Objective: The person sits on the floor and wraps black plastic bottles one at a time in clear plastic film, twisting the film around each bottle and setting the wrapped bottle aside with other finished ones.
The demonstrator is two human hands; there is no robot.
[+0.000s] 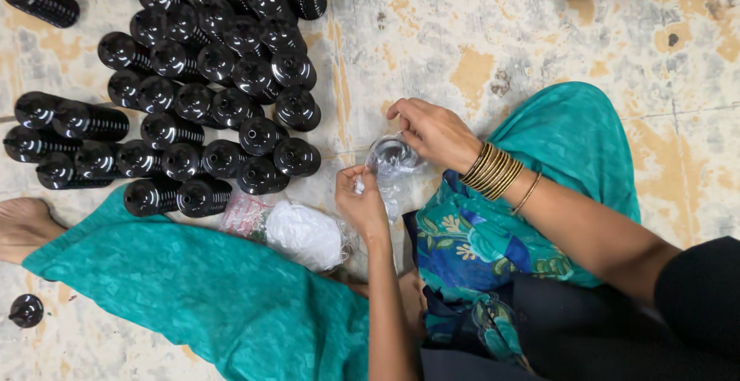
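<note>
Fingers (362,184) of left hand (361,205) pinch clear plastic bag (393,177); right hand (432,130) grips round black part (391,152) inside bag — black caps (223,80) massed left on floor (478,49); white-filled bag (307,234) below.

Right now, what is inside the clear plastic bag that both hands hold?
A dark round piece shows through the clear plastic bag, between left hand and right hand. Its lower part is blurred by the crumpled film.
</note>
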